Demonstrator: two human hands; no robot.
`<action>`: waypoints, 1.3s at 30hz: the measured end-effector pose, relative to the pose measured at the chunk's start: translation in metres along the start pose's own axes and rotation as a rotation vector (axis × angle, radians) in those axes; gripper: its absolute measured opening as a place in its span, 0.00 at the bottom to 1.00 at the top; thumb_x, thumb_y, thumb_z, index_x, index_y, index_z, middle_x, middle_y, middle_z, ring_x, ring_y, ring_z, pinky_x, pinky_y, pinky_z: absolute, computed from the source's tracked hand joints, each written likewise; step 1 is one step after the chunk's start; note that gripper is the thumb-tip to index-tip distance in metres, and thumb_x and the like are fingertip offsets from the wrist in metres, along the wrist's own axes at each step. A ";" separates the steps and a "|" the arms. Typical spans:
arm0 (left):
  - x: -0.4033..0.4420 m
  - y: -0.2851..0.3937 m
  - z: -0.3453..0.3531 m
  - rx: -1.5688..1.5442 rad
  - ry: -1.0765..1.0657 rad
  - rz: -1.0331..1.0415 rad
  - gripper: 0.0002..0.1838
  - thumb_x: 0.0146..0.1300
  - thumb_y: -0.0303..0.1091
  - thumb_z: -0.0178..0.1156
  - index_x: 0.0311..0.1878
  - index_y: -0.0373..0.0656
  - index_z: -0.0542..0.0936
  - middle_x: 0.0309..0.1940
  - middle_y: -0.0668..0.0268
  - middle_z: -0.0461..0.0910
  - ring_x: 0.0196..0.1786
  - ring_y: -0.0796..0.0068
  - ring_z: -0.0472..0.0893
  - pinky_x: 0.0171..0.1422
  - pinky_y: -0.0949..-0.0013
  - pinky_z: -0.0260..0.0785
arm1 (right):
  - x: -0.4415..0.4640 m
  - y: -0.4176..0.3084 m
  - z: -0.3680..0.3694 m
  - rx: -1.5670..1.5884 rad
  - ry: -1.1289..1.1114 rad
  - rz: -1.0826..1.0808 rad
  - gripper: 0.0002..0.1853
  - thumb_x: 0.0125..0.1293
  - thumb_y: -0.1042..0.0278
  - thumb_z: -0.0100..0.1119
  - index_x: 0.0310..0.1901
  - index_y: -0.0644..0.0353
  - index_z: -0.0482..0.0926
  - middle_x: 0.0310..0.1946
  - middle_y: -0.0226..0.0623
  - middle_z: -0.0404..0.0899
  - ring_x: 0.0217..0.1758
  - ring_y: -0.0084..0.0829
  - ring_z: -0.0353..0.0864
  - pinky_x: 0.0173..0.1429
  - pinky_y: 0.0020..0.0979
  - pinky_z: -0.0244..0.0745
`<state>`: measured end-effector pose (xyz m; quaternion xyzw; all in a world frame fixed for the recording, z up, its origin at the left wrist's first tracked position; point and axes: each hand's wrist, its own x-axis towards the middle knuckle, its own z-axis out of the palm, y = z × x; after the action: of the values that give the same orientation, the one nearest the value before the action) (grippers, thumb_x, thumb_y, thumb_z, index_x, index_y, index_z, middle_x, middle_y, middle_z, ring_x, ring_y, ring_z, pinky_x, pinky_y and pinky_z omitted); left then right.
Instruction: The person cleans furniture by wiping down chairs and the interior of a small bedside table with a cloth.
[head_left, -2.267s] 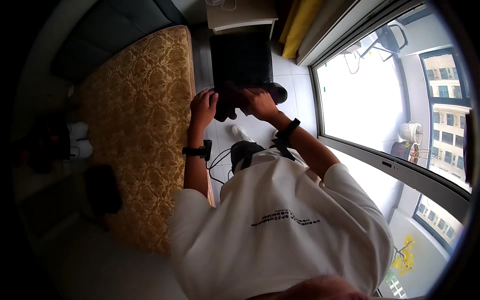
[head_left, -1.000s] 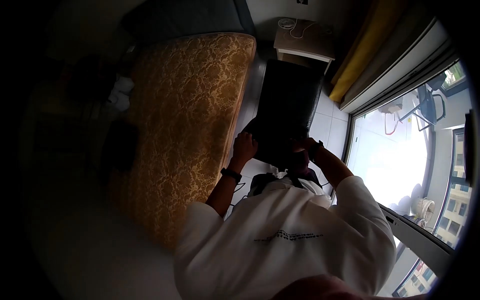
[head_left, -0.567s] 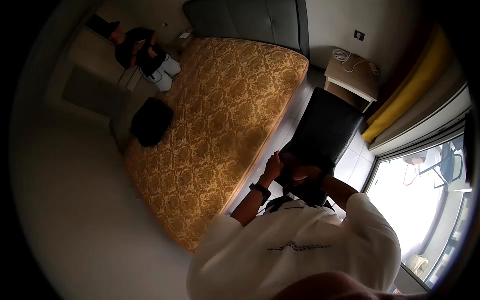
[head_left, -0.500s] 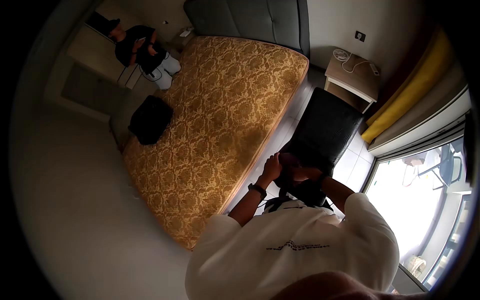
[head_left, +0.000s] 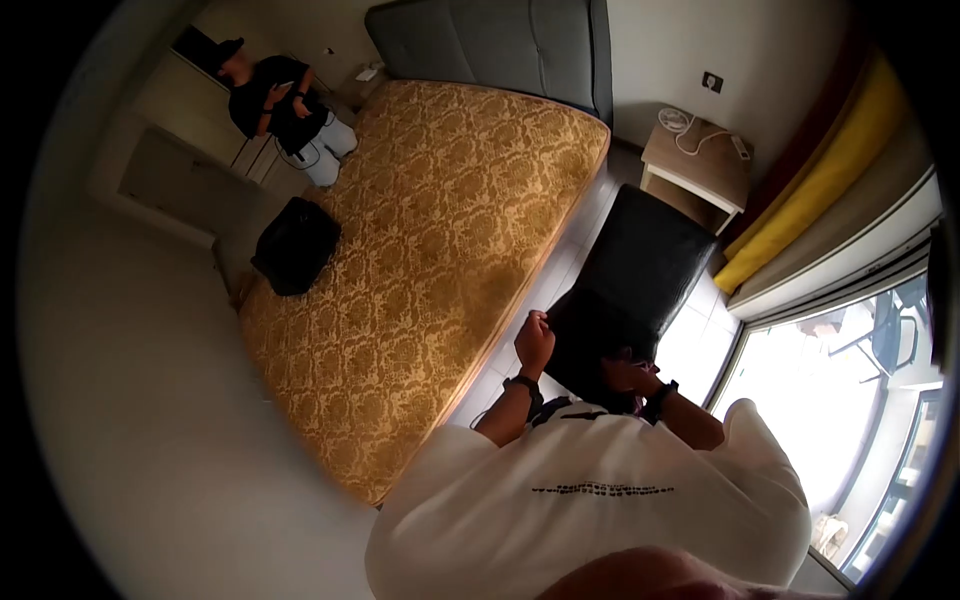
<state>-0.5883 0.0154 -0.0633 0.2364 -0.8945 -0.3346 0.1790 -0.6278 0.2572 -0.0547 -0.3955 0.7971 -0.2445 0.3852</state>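
My left hand (head_left: pixel 535 342) is closed, held up beside the left edge of a black padded chair (head_left: pixel 640 255). Whatever its fingers hold, if anything, is too dark to make out. Lower and to the right, my right hand (head_left: pixel 628 376) is closed around a dark purplish thing (head_left: pixel 624 355), perhaps cloth, close to my body. Its shape blends into the black chair behind it. Dark bands circle both wrists.
A bed with a gold patterned mattress (head_left: pixel 440 230) stands on the left, with a black bag (head_left: pixel 297 245) on its far side. A person (head_left: pixel 290 110) in a black top stands beyond it. A nightstand (head_left: pixel 698 165) holds a white cable. Yellow curtain (head_left: pixel 820 180) and glass door are right.
My hands have moved apart. My right hand has come down toward my body with the dark purplish thing; my left hand has let go of it and shifted slightly left.
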 end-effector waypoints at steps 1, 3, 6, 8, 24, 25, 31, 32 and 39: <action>-0.007 -0.003 0.000 0.073 0.023 -0.025 0.13 0.52 0.22 0.57 0.42 0.46 0.76 0.31 0.64 0.80 0.38 0.57 0.81 0.42 0.54 0.73 | 0.010 -0.019 0.005 0.037 -0.031 -0.089 0.18 0.74 0.54 0.51 0.51 0.63 0.72 0.39 0.59 0.81 0.44 0.56 0.82 0.46 0.48 0.75; -0.002 0.001 0.000 0.216 -0.012 0.062 0.11 0.53 0.22 0.58 0.40 0.47 0.76 0.32 0.64 0.80 0.38 0.57 0.81 0.42 0.54 0.73 | 0.033 -0.033 -0.004 0.067 -0.032 -0.163 0.18 0.76 0.54 0.49 0.51 0.63 0.70 0.41 0.59 0.81 0.42 0.55 0.81 0.45 0.48 0.74; -0.006 0.002 -0.004 0.277 -0.042 0.065 0.10 0.52 0.22 0.59 0.38 0.47 0.76 0.31 0.64 0.79 0.40 0.57 0.79 0.43 0.54 0.73 | 0.054 -0.021 0.010 0.039 -0.061 -0.257 0.18 0.75 0.52 0.51 0.49 0.62 0.71 0.42 0.56 0.81 0.45 0.53 0.82 0.47 0.46 0.75; -0.008 0.001 -0.006 0.312 -0.089 0.076 0.10 0.52 0.22 0.60 0.38 0.47 0.77 0.31 0.65 0.79 0.41 0.57 0.79 0.43 0.54 0.73 | 0.063 0.022 0.031 0.287 0.013 -0.097 0.18 0.76 0.52 0.49 0.54 0.59 0.73 0.43 0.52 0.83 0.49 0.50 0.83 0.50 0.43 0.77; 0.009 -0.003 0.010 0.637 -0.429 -0.070 0.18 0.66 0.45 0.57 0.53 0.45 0.73 0.43 0.52 0.81 0.46 0.46 0.83 0.45 0.49 0.78 | 0.081 0.019 0.037 0.125 0.048 -0.162 0.17 0.63 0.56 0.58 0.44 0.63 0.83 0.49 0.52 0.81 0.52 0.54 0.79 0.53 0.49 0.76; 0.006 0.001 0.005 0.671 -0.461 -0.084 0.23 0.65 0.49 0.58 0.55 0.44 0.72 0.43 0.49 0.81 0.45 0.46 0.84 0.46 0.47 0.78 | 0.097 0.023 0.042 0.047 0.099 -0.151 0.18 0.64 0.57 0.57 0.47 0.62 0.82 0.52 0.52 0.80 0.54 0.53 0.78 0.54 0.49 0.76; 0.011 -0.001 0.002 0.692 -0.571 -0.092 0.39 0.59 0.62 0.63 0.62 0.40 0.70 0.44 0.47 0.82 0.46 0.47 0.84 0.48 0.49 0.78 | 0.070 0.098 0.070 -0.176 0.381 -0.105 0.20 0.65 0.52 0.59 0.50 0.59 0.83 0.55 0.56 0.78 0.56 0.54 0.80 0.60 0.48 0.76; 0.012 -0.001 0.000 0.692 -0.576 -0.087 0.39 0.59 0.62 0.63 0.62 0.40 0.70 0.44 0.47 0.82 0.46 0.47 0.84 0.48 0.49 0.78 | 0.062 0.103 0.069 -0.303 0.395 -0.097 0.21 0.64 0.52 0.59 0.51 0.58 0.83 0.55 0.56 0.79 0.57 0.53 0.80 0.61 0.48 0.76; 0.013 0.008 0.001 0.676 -0.484 -0.057 0.32 0.59 0.59 0.64 0.54 0.40 0.76 0.41 0.48 0.83 0.42 0.48 0.85 0.44 0.50 0.79 | 0.020 0.088 0.018 0.132 -0.166 0.427 0.28 0.65 0.46 0.57 0.57 0.62 0.80 0.53 0.52 0.82 0.61 0.52 0.79 0.62 0.49 0.75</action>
<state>-0.6022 0.0141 -0.0560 0.2210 -0.9634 -0.0730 -0.1332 -0.6602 0.2892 -0.1352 -0.2104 0.8106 -0.1758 0.5175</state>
